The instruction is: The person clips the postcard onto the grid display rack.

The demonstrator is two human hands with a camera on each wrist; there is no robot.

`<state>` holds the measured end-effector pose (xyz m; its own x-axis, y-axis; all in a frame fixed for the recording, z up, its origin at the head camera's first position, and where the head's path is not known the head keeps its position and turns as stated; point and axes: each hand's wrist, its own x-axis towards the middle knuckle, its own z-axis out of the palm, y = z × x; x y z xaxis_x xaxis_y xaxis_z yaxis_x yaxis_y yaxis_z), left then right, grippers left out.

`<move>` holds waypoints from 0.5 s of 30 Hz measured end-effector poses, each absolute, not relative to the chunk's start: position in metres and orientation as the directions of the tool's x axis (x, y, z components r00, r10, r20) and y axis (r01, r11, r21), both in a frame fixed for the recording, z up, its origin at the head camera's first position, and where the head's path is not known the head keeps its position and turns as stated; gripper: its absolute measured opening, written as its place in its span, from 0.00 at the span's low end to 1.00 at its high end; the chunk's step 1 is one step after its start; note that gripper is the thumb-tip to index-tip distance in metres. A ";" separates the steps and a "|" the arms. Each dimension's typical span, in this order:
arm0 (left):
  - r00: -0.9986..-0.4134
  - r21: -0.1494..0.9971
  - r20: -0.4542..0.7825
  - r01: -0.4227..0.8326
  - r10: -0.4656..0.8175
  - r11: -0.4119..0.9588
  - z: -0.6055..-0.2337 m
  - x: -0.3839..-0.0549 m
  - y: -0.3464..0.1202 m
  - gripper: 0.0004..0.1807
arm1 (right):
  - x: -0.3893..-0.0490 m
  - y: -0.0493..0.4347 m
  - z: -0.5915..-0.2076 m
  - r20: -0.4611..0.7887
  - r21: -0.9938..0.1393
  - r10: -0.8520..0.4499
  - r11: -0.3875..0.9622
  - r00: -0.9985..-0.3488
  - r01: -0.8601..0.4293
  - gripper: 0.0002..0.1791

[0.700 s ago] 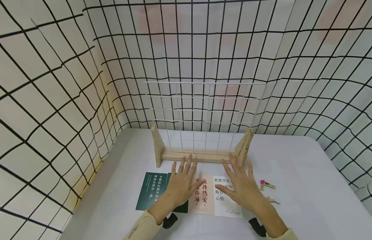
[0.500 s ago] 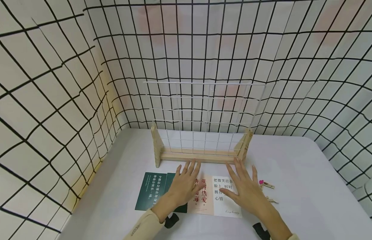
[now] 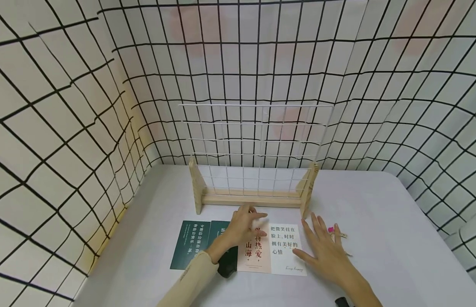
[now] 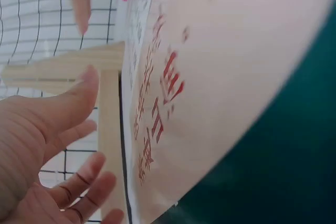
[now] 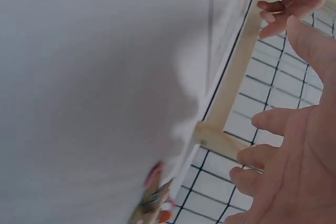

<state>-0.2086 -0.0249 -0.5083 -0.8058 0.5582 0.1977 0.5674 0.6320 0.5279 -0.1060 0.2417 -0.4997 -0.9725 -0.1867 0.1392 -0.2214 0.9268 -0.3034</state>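
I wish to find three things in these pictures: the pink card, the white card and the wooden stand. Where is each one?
Pink card [image 3: 254,252]: head view, lower half, between its red columns.
White card [image 3: 286,258]: head view, blank patch above the signature.
Wooden stand [image 3: 251,199]: head view, long base bar.

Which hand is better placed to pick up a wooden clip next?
Likely the right hand: in the head view, it partly covers the clips. The left hand is farther off, over the pink card, with the white card between.
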 end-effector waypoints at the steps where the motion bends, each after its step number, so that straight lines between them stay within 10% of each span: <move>1: -0.811 0.553 0.187 0.554 0.555 0.623 -0.509 -0.212 -0.024 0.29 | -0.105 0.245 -0.502 0.139 -0.310 -0.185 0.925 -0.973 -0.220 0.50; 15: -0.827 0.661 0.106 0.474 0.552 0.582 -0.523 -0.228 -0.010 0.27 | -0.110 0.305 -0.513 0.153 -0.475 -0.167 0.852 -0.974 -0.221 0.32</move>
